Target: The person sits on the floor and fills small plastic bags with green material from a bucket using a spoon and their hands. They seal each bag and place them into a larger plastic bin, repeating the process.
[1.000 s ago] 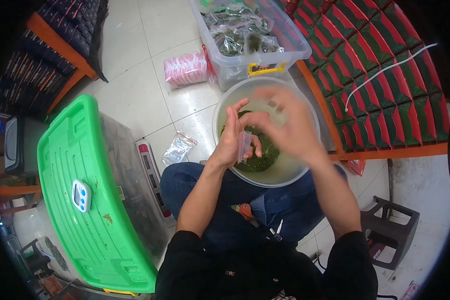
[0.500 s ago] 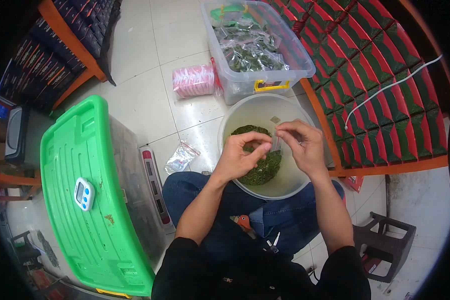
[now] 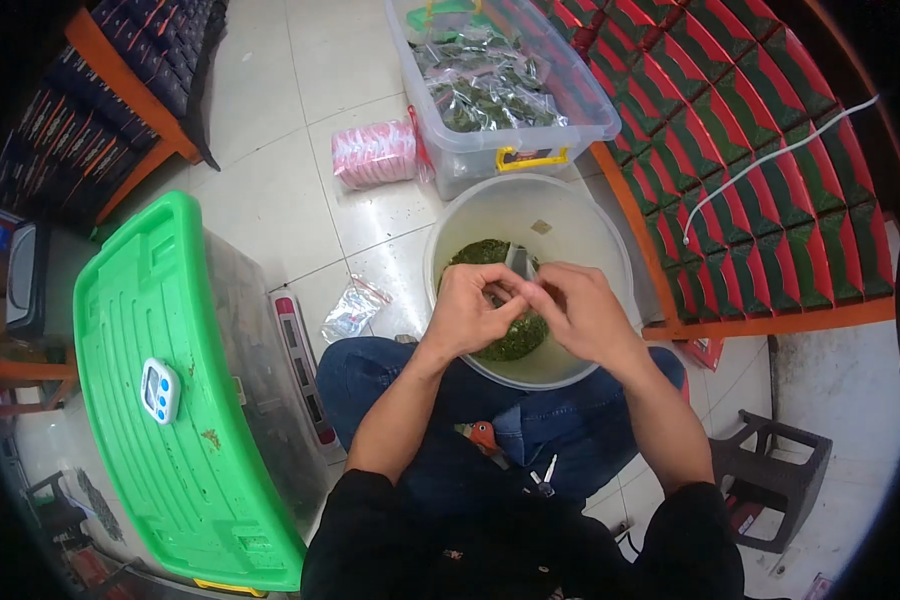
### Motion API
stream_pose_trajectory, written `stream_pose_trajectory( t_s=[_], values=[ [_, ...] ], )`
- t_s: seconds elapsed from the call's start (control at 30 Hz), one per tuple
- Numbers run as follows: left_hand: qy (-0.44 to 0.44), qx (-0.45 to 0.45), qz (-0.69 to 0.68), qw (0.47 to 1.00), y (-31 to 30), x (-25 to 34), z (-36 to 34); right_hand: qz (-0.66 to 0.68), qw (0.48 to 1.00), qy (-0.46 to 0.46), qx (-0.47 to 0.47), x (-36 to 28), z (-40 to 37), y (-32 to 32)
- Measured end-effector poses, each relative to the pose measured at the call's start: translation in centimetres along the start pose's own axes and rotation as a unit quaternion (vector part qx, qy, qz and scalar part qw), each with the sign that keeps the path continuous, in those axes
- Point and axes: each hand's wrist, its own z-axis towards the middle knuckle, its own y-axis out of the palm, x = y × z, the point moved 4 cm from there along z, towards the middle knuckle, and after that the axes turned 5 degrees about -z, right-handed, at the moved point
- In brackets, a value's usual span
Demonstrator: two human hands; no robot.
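Note:
A round whitish tub [image 3: 595, 235] sits in front of my crossed legs, with green, dried-looking leaf bits [image 3: 515, 343] heaped in its left part. Over it my left hand [image 3: 475, 312] and my right hand [image 3: 582, 315] meet, fingertips closed in a pinch. Between them is a small clear plastic bag [image 3: 520, 260], its upper part showing above the fingers; the rest is hidden by them. On the tub's inner wall shows a small brownish square [image 3: 541, 227].
Ahead stands a clear bin [image 3: 470, 160] of bagged green leaves, beside a pink-and-white pack [image 3: 374, 155]. A green-lidded box [image 3: 185, 480] with a timer [image 3: 160, 391] is at left. Red-and-green boxes [image 3: 760, 190] fill a rack at right; a dark stool [image 3: 775, 480] stands below.
My hands have come together, fingertips now meeting at the bag, which stands more clearly above them. The whole view has shifted slightly.

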Motion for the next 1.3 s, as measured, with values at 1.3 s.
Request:
stream_pose_trajectory(
  t_s=[1.3],
  values=[
    [0.246, 0.17, 0.193, 0.934, -6.1, 5.4, 0.3, 0.033, 0.98, 0.043, -0.192, 8.8, 10.1, 7.2]
  ],
)
